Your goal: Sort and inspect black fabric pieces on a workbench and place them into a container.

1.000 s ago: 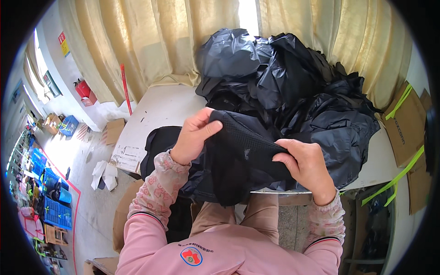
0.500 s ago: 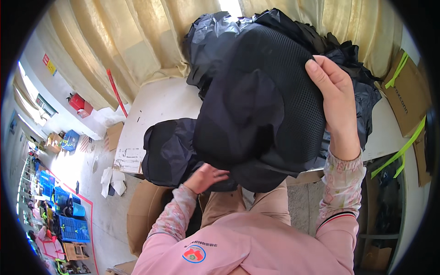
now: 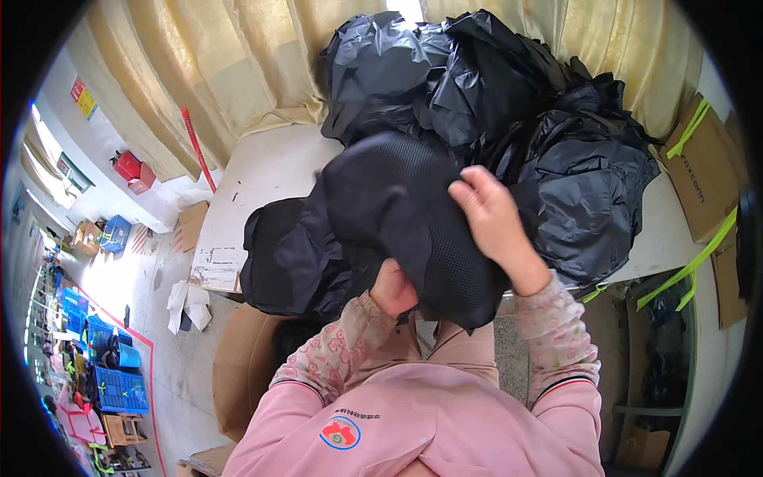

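Observation:
A black padded fabric piece with a mesh panel is held up in front of me, tilted above the table's front edge. My left hand is closed at its lower left edge, the fingertips partly hidden by cloth. At its right edge is my right hand, slightly blurred, with the thumb side toward the mesh and the fingers bent around the edge. A second black padded piece lies on the table to the left, partly covered by the held one.
The white table carries a large heap of black plastic bags at the back and right. Beige curtains hang behind. Cardboard boxes stand at the right, and an open carton sits by my left side.
The mesh piece has come down and tilted, uncovering the bags behind it. My right hand moved down and left with it; my left hand moved right and up onto its lower edge.

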### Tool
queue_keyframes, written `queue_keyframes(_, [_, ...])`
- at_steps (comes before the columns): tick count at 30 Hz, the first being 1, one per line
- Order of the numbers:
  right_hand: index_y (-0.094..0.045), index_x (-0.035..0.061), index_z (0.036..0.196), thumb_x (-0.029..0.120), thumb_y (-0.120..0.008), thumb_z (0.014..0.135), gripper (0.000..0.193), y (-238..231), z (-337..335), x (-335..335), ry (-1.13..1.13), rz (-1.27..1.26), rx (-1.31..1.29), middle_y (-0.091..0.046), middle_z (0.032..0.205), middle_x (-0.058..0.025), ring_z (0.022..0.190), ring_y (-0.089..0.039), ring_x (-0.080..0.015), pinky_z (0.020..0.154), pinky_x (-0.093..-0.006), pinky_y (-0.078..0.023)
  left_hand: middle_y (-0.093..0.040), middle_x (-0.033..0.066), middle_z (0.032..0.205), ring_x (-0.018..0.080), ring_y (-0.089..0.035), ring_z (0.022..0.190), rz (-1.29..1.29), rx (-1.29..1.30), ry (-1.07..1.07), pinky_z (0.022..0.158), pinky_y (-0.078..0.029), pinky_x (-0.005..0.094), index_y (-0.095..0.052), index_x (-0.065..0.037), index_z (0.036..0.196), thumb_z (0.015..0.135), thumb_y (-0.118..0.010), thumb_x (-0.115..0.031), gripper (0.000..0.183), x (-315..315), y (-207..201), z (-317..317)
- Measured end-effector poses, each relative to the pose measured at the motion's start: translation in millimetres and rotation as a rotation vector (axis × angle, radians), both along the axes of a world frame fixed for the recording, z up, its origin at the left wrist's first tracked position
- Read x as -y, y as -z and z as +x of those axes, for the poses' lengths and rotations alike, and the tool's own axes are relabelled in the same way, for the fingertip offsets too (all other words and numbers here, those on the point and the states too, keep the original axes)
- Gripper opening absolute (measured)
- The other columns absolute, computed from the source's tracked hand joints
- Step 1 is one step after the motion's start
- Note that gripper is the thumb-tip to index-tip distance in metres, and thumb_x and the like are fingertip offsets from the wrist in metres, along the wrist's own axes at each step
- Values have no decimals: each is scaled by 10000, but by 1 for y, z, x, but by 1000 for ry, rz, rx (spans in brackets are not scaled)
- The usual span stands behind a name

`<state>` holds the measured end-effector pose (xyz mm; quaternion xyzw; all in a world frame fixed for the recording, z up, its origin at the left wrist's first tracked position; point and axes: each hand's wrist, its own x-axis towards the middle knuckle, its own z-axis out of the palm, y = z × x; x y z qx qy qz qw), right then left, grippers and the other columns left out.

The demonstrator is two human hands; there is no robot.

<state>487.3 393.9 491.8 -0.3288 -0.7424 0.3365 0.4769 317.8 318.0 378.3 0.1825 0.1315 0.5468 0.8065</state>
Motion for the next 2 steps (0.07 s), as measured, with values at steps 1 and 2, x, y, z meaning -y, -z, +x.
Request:
queue_keyframes(1, [-572, 11, 999, 160, -593, 962, 155, 23, 0, -6, 26, -28, 36, -590, 840, -36, 779, -516, -93, 731, -244, -440, -508, 128, 1401, 260, -507, 1266, -25, 106, -15, 1106, -366, 423, -454, -10, 1380, 940, -591, -318, 554, -3, -8, 6])
queue_keyframes(2, [-568, 11, 999, 163, -598, 956, 161, 45, 1, -11, 47, -56, 69, -604, 815, -77, 757, -549, -124, 723, -264, -453, -508, 128, 1401, 260, -507, 1266, -24, 105, -12, 1106, -366, 423, -454, -10, 1380, 940, -591, -318, 554, -4, -9, 7])
